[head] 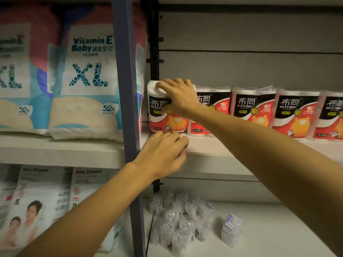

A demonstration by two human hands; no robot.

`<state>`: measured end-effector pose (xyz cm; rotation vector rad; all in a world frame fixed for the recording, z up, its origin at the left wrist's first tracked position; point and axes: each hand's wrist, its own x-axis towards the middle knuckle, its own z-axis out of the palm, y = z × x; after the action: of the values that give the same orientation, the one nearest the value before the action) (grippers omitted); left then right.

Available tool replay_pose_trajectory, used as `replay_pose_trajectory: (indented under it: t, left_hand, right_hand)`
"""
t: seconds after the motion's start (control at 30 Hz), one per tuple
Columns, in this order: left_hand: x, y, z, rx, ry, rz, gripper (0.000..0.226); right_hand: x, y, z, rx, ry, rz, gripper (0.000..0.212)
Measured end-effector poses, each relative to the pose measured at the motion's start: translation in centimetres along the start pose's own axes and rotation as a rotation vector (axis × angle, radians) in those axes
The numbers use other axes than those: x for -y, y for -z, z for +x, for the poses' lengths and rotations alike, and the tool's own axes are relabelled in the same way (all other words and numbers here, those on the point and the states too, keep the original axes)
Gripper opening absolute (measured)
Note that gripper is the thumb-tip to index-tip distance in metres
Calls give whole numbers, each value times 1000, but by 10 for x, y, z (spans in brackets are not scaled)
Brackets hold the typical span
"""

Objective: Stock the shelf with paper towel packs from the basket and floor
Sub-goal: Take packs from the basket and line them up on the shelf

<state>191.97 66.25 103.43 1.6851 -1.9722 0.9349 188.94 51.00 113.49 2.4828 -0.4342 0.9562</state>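
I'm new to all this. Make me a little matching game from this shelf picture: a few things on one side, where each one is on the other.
Things:
1. right hand
2. left hand
3. diaper bags marked XL
4. small clear packets

Places:
A. on the lower shelf, below the paper towels
B. on the leftmost paper towel pack
C. left of the blue post
D. at the front edge of the shelf, under that pack

Pairs: 1-B, 2-D, 3-C, 4-A

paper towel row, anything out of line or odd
The leftmost pack, gripped by the right hand, sits forward of the next pack and overlaps its front. The other packs stand upright in an even row; no damage shows.
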Motion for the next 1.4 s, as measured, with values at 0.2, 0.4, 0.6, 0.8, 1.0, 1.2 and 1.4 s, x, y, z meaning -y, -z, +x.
replay_pose_trajectory:
  t: [0.2, 0.4, 0.6, 0.8, 1.0, 1.2, 1.4]
  left_hand:
    - [9, -6, 3, 2, 47, 18, 17]
    - [10, -7, 6, 35, 76, -19, 19]
    - [7, -3, 5, 93, 113, -14, 26]
    - [2, -3, 1, 36, 122, 4, 18]
    - [-15, -2, 14, -1, 128, 72, 23]
    - [-64, -7, 43, -19, 163, 10, 16]
    - [-125, -17, 85, -100, 205, -133, 11]
  right_hand:
    - [5, -18, 22, 80, -34, -87, 78]
    - [3, -27, 34, 197, -176, -143, 81]
    - [10, -29, 44, 262, -228, -184, 80]
    - [0, -26, 2, 237, -194, 4, 99]
    - [-19, -15, -73, -286, -138, 177, 25]
    - [-64, 31, -134, -330, -237, 159, 15]
    - [-122, 87, -207, -334, -339, 189, 13]
